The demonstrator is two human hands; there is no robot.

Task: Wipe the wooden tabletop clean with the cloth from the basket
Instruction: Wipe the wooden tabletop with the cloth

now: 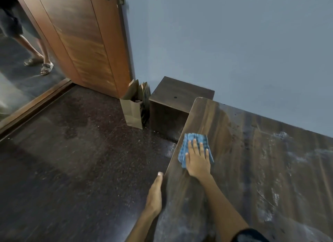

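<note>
Hidden and cut-off parts

The right hand (197,160) covers much of the cloth (187,148); the left hand (155,193) hides its fingers below the tabletop (243,160) edge.

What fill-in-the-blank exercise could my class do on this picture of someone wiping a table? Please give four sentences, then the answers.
1. The right hand presses a ____ cloth flat on the tabletop.
2. The left hand rests against the table's ____ edge.
3. A brown paper ____ stands on the floor beside the door.
4. The wall behind the table is painted ____.

Answers: blue; left; bag; blue
</note>
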